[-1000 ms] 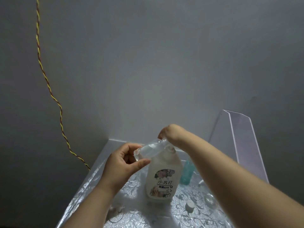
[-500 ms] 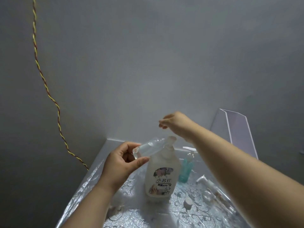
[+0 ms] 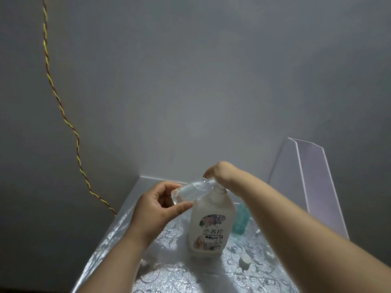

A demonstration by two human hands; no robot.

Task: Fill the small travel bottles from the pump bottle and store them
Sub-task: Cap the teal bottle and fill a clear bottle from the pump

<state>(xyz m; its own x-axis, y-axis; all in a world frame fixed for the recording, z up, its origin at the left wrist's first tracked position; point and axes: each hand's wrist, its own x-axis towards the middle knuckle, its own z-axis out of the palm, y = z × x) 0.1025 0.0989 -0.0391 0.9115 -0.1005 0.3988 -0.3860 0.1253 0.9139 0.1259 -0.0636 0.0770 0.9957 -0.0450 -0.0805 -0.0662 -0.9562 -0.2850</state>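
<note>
Small travel bottle (image 3: 191, 190), clear plastic, is held in the air above the tabletop (image 3: 173, 278), tilted w/ its base low on the left and its mouth high on the right, up against the top of the pump bottle (image 3: 211, 225). Left hand (image 3: 156, 210) grips it at the base end: thumb underneath, fingers (image 3: 167, 187) curled over the far side. How much liquid is inside, can't tell.

Right hand (image 3: 220, 173) sits on top of the pump bottle, fingers bent down & closed over the pump head, which is hidden under them. Travel bottle's mouth is right at those fingertips.

Pump bottle stands upright near the middle of the tabletop, whitish, w/ a floral label & printed characters on the near face. Just behind it to the right, a teal bottle (image 3: 240, 220), partly hidden by the right forearm. A white cap (image 3: 245, 260) lies on the tabletop near-right of the pump bottle, apart from it. A few small clear bits lie by both forearms, too blurred to identify.

Tabletop has a shiny silver covering w/ a swirl pattern. At the far right stands a clear plastic stand (image 3: 306, 187), against the grey wall. A twisted yellow-and-red wire (image 3: 61, 106) runs down the wall on the left to the tabletop's left edge.
</note>
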